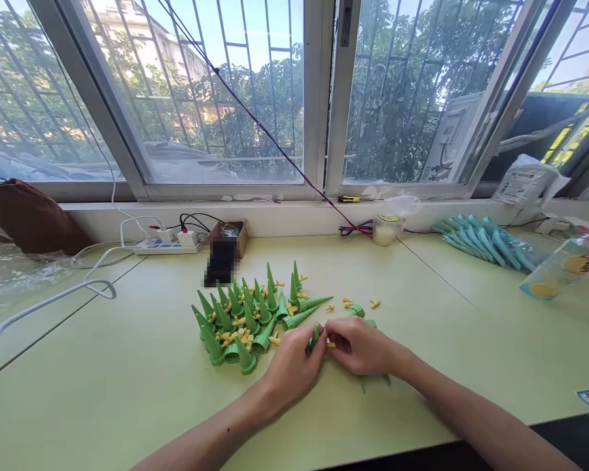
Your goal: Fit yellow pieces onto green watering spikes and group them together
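My left hand (297, 356) is closed around a green plastic cone (315, 336), whose tip pokes up between the fingers. Against it, my right hand (360, 343) is closed, with a small yellow plastic piece (330, 345) held at its fingers. The fingertips of both hands meet. To the left stands a cluster of upright green cones (246, 356) with yellow pieces (240, 337) scattered among them. Two cones (300, 318) lie on their sides just beyond my left hand. More green cones (357, 311) lie behind and partly under my right hand, mostly hidden by it.
On the pale yellow-green table (142, 392) are a power strip (169, 243), a small cardboard box (240, 239) and a pixelated dark object (220, 261). A jar (385, 229), teal packets (485, 242) and a bottle (564, 265) stand toward the right. A white cable (44, 301) crosses the left side.
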`<state>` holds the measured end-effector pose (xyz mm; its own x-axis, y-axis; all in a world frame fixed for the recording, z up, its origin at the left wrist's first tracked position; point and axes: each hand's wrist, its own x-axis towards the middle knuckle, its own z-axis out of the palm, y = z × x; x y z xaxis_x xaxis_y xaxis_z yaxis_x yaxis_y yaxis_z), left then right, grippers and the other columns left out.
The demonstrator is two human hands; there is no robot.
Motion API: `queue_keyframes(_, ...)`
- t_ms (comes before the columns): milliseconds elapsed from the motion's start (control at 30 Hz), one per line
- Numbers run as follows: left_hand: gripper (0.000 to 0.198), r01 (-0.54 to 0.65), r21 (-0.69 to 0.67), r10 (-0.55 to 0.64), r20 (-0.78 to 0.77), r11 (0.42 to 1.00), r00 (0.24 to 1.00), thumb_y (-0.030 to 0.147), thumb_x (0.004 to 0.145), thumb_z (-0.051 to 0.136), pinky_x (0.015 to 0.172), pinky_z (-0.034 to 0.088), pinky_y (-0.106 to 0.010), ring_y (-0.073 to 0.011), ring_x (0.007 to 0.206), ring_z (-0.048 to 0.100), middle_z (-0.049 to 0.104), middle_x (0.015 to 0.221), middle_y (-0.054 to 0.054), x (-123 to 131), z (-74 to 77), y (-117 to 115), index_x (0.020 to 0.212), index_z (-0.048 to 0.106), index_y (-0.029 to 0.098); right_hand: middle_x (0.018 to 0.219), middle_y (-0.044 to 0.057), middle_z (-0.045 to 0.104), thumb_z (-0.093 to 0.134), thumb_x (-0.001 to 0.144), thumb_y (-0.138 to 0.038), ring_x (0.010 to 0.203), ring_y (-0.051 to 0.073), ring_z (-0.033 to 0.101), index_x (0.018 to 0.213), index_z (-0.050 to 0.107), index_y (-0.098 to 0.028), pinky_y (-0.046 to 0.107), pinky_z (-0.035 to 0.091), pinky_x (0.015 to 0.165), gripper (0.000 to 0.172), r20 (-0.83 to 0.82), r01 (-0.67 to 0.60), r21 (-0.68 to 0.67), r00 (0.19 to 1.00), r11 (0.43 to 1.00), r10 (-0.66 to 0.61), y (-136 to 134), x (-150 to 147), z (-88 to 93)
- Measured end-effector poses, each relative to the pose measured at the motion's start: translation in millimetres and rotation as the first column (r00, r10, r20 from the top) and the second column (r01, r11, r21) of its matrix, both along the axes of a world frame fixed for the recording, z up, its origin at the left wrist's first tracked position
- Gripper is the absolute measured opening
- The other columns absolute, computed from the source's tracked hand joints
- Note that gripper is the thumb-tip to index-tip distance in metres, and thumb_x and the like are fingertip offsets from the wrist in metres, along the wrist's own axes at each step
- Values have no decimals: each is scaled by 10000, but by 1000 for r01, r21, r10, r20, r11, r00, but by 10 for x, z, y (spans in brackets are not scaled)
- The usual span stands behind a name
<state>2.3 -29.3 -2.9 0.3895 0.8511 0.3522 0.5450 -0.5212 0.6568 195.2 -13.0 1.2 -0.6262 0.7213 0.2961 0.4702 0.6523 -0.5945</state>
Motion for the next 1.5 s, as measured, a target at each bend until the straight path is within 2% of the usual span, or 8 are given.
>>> queue_keyframes(700, 306, -23, 25, 23, -24, 999, 999, 264, 989, 466, 576, 322, -262, -136, 576, 473, 569, 616, 20, 1, -18, 3, 688, 480, 211, 712, -20, 531, 573, 837, -110, 614, 122, 431, 749, 389, -213, 242, 303, 583, 229, 40, 10, 19, 999, 1000, -11, 0, -5, -18)
queue_keyframes(1100, 299, -2, -5, 2, -57, 1000, 998, 277, 1000, 428, 604, 350, -269, -139, 612, 498, 630, 704, -3, 5, 6, 2, 721, 506, 201, 709, -22, 512, 568, 851, -110, 611, 122, 405, 743, 380, -213, 249, 280, 581, 240, 87, 38, 22, 995, 999, -40, -23, -12, 13)
queue_keyframes(1500, 305, -3, 24, 5, -62, 1000, 998, 263, 1001, 460, 576, 326, -267, -129, 572, 478, 614, 675, 8, 16, 52, -29, 706, 504, 203, 715, -10, 526, 578, 883, -127, 611, 131, 413, 755, 427, -207, 257, 299, 585, 214, 110, 32, 55, 993, 998, -38, -42, 5, 33)
